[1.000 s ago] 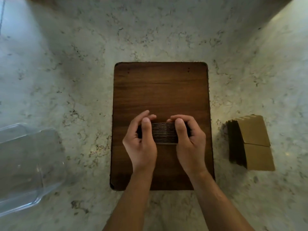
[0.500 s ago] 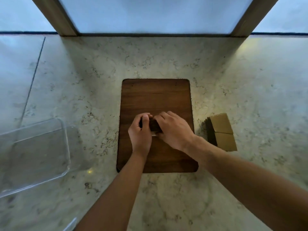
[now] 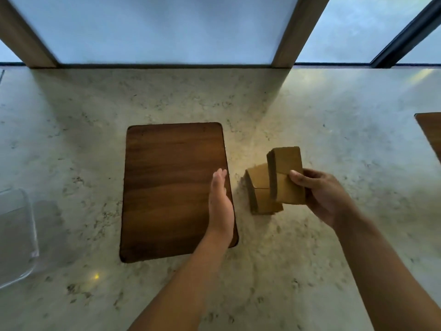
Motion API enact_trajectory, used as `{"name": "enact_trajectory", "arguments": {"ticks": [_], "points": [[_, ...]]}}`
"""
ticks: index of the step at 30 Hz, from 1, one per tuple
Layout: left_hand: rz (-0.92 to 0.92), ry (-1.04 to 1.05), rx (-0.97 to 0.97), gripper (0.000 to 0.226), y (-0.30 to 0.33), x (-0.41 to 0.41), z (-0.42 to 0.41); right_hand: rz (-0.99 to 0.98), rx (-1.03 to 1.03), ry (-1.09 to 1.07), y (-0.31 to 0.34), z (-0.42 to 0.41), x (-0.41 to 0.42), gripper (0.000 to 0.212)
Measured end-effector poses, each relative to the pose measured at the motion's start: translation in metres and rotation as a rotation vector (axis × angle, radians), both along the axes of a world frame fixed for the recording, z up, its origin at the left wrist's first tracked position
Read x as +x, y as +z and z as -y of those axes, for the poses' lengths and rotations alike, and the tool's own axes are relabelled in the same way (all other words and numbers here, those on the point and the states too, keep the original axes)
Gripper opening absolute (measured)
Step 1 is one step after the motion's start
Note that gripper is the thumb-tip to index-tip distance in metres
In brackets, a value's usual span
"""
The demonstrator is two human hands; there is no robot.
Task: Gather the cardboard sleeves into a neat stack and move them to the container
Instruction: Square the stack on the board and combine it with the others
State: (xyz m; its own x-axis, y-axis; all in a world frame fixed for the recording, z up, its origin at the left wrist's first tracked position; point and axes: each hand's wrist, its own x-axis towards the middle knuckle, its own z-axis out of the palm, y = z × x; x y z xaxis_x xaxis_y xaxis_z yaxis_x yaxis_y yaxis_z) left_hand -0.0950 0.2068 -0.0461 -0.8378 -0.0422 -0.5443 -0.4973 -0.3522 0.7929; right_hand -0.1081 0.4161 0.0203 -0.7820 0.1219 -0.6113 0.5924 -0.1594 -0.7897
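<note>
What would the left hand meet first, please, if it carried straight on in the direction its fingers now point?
The left hand points away over the right edge of the wooden board. That line looks free: only board edge, then bare counter up to the window frame. Its height is unclear.

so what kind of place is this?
Probably a home kitchen counter by a window: a speckled stone countertop, a wooden cutting board, and frosted window panes behind. A clear plastic container sits at the left edge.
</note>
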Motion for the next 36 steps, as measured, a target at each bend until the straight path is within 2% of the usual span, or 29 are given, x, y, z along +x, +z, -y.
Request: {"name": "enact_trajectory", "arguments": {"ticks": [3, 6, 11, 14, 17, 22, 26, 31, 36], "points": [[0.037, -0.093, 0.091, 0.070, -0.002, -0.003, -0.035, 0.016, -0.028, 0.039, -0.010, -0.007, 0.001, 0.060], [0.080, -0.080, 0.129, 0.067, -0.005, -0.010, -0.055, 0.028, -0.020, 0.074, -0.017, -0.010, -0.002, 0.053], [0.116, -0.117, 0.052, 0.082, -0.007, -0.014, -0.068, 0.058, -0.001, 0.098, -0.030, -0.013, -0.004, 0.051], [0.120, -0.131, -0.017, 0.092, -0.006, -0.013, -0.069, 0.072, -0.022, 0.098, -0.035, -0.010, -0.002, 0.042], [0.106, -0.133, -0.019, 0.086, -0.008, -0.015, -0.069, 0.061, -0.076, 0.077, -0.036, -0.003, -0.001, 0.033], [0.109, -0.129, 0.023, 0.065, -0.008, -0.016, -0.068, 0.015, -0.109, 0.129, -0.036, 0.013, 0.001, 0.039], [0.134, -0.186, 0.043, 0.066, -0.002, -0.015, -0.063, 0.018, 0.015, 0.230, -0.038, 0.022, 0.006, 0.038], [0.101, -0.256, -0.070, 0.066, -0.006, -0.013, -0.060, 0.040, 0.094, 0.218, -0.039, 0.026, 0.005, 0.028], [0.155, -0.172, 0.037, 0.063, -0.004, -0.016, -0.056, 0.092, 0.104, 0.134, -0.033, 0.027, 0.001, 0.029]]}}
